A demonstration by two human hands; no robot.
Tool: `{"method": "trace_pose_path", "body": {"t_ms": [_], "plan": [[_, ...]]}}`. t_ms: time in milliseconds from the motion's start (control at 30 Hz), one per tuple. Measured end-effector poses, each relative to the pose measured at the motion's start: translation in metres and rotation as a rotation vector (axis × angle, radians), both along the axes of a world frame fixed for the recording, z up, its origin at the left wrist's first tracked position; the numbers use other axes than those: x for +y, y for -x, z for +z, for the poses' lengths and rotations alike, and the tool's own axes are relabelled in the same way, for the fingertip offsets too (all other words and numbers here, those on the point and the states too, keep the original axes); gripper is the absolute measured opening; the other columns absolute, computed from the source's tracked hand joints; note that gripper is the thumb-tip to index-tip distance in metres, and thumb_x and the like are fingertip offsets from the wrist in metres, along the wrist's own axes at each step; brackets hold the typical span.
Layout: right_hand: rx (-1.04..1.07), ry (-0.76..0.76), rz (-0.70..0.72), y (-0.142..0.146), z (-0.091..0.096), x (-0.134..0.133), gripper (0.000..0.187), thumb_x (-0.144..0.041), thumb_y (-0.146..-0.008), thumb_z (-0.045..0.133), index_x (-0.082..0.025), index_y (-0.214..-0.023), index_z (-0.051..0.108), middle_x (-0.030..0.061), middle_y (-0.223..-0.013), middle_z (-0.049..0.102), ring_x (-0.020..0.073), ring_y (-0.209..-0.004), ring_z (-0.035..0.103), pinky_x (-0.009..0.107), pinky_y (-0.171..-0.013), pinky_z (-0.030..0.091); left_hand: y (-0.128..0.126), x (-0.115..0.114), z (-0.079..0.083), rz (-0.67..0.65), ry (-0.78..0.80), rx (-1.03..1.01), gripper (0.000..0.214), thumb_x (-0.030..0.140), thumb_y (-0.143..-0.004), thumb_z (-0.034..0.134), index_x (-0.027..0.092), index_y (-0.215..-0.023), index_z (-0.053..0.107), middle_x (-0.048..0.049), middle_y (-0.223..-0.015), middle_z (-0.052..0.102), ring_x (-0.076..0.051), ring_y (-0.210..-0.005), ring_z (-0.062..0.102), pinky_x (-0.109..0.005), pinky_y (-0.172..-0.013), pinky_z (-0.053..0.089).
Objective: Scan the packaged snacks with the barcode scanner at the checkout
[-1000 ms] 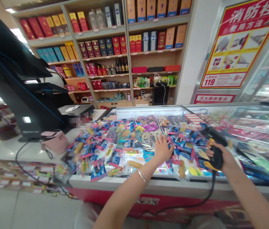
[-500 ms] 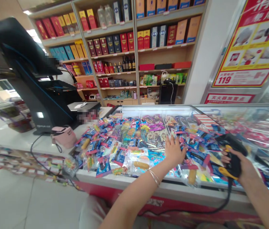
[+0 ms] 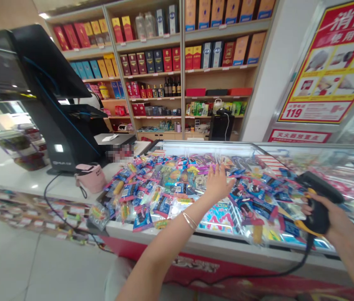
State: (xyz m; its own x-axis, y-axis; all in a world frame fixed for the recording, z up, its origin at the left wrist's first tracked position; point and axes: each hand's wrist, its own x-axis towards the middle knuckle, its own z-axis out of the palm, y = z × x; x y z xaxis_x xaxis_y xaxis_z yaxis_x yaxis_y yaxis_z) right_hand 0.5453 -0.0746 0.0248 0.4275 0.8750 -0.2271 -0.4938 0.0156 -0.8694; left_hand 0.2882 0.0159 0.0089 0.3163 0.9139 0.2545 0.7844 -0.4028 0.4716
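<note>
My left hand [image 3: 217, 184], a bracelet on its wrist, reaches over the chest freezer with its fingers spread and nothing gripped. Beneath and beside it lie many small snack packets; blue-and-pink ones [image 3: 263, 209] are heaped to its right, more packets [image 3: 142, 217] to its left. Whether the palm touches any packet I cannot tell. Just in front of that hand a stretch of freezer glass [image 3: 219, 217] shows a blue-and-pink package below. At the right, my right hand [image 3: 335, 213] is wrapped round the handle of a black-and-yellow barcode scanner [image 3: 319, 186], its head above the packets.
A cash register [image 3: 67, 138] and a pink cup [image 3: 91, 177] stand on the white counter at left. The scanner's cable [image 3: 255, 275] hangs along the freezer front. Behind are shelves [image 3: 152, 73] of boxes and bottles. A person is partly visible behind the register.
My left hand has moved left across the packets, and more glass shows to its right; a sausage-like packet there is no longer visible. The scanner has shifted slightly right; the view has moved a little.
</note>
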Motion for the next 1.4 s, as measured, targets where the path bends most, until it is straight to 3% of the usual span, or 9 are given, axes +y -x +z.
{"method": "trace_pose_path", "body": {"t_ms": [200, 333, 467, 600, 733, 867, 1167, 1267, 1400], "plan": [[-0.08, -0.063, 0.059, 0.044, 0.035, 0.008, 0.011, -0.014, -0.061, 0.064, -0.019, -0.069, 0.058, 0.0016, -0.059, 0.049, 0.0074, -0.037, 0.039, 0.017, -0.028, 0.034, 0.087, 0.026, 0.016, 0.216, -0.148, 0.062, 0.074, 0.047, -0.091, 0.037, 0.006, -0.15, 0.02, -0.02, -0.157, 0.02, -0.033, -0.147, 0.009, -0.045, -0.118, 0.016], [-0.057, -0.089, 0.193, 0.093, 0.044, 0.024, 0.01, -0.017, -0.064, 0.065, -0.019, -0.071, 0.058, 0.0, -0.06, 0.05, 0.0072, -0.038, 0.039, 0.018, -0.029, 0.034, 0.155, 0.041, 0.019, 0.431, -0.205, 0.101, 0.069, 0.04, -0.09, 0.042, 0.005, -0.147, 0.026, -0.0236, -0.152, 0.029, -0.034, -0.143, 0.024, -0.044, -0.113, 0.025], [-0.019, -0.116, 0.39, 0.151, 0.03, 0.048, 0.015, -0.022, -0.065, 0.07, -0.02, -0.068, 0.056, -0.0012, -0.059, 0.052, 0.0078, -0.038, 0.04, 0.021, -0.031, 0.036, 0.211, 0.053, 0.01, 0.748, -0.221, 0.183, 0.068, 0.031, -0.087, 0.042, 0.001, -0.146, 0.024, -0.0268, -0.137, 0.047, -0.033, -0.122, 0.049, -0.043, -0.1, 0.037], [0.015, -0.103, 0.531, 0.204, 0.002, 0.075, 0.017, -0.023, -0.065, 0.072, -0.018, -0.067, 0.056, -0.0009, -0.056, 0.055, 0.0075, -0.039, 0.044, 0.019, -0.033, 0.037, 0.245, 0.059, -0.003, 0.958, -0.11, 0.301, 0.057, 0.027, -0.085, 0.043, -0.001, -0.135, 0.042, -0.0284, -0.129, 0.053, -0.035, -0.115, 0.051, -0.044, -0.094, 0.038], [-0.02, -0.076, 0.635, 0.241, -0.019, 0.094, 0.017, -0.024, -0.067, 0.073, -0.016, -0.066, 0.058, -0.0003, -0.057, 0.057, 0.0074, -0.04, 0.047, 0.019, -0.035, 0.039, 0.264, 0.065, -0.01, 0.9, 0.002, 0.436, 0.044, 0.02, -0.086, 0.037, 0.002, -0.12, 0.06, -0.0254, -0.121, 0.06, -0.034, -0.117, 0.049, -0.042, -0.093, 0.035], [-0.035, -0.029, 0.712, 0.257, -0.031, 0.098, 0.019, -0.026, -0.067, 0.073, -0.016, -0.063, 0.058, -0.001, -0.052, 0.055, 0.0075, -0.039, 0.046, 0.019, -0.036, 0.039, 0.274, 0.073, -0.015, 0.798, 0.06, 0.54, 0.041, 0.023, -0.087, 0.037, 0.01, -0.111, 0.068, -0.0208, -0.116, 0.065, -0.034, -0.121, 0.044, -0.043, -0.094, 0.032], [-0.118, 0.041, 0.793, 0.257, -0.047, 0.091, 0.023, -0.033, -0.071, 0.069, -0.017, -0.059, 0.059, -0.001, -0.043, 0.052, 0.0093, -0.036, 0.044, 0.02, -0.035, 0.04, 0.273, 0.07, -0.02, 0.717, -0.004, 0.548, 0.039, 0.019, -0.082, 0.043, 0.008, -0.111, 0.067, -0.0235, -0.115, 0.063, -0.037, -0.118, 0.045, -0.048, -0.096, 0.03], [-0.115, 0.057, 0.809, 0.259, -0.047, 0.089, 0.024, -0.034, -0.071, 0.069, -0.017, -0.059, 0.059, -0.0009, -0.042, 0.052, 0.0098, -0.035, 0.044, 0.022, -0.035, 0.041, 0.271, 0.064, -0.016, 0.678, 0.023, 0.565, 0.035, 0.026, -0.08, 0.05, 0.013, -0.108, 0.067, -0.0205, -0.117, 0.063, -0.037, -0.119, 0.045, -0.047, -0.097, 0.031], [-0.106, 0.078, 0.812, 0.261, -0.048, 0.088, 0.025, -0.034, -0.073, 0.067, -0.017, -0.057, 0.058, -0.001, -0.04, 0.05, 0.0095, -0.034, 0.043, 0.021, -0.035, 0.04, 0.27, 0.059, -0.012, 0.655, 0.061, 0.598, 0.046, 0.037, -0.081, 0.055, 0.014, -0.12, 0.06, -0.0213, -0.122, 0.06, -0.036, -0.123, 0.044, -0.046, -0.101, 0.03]]}}
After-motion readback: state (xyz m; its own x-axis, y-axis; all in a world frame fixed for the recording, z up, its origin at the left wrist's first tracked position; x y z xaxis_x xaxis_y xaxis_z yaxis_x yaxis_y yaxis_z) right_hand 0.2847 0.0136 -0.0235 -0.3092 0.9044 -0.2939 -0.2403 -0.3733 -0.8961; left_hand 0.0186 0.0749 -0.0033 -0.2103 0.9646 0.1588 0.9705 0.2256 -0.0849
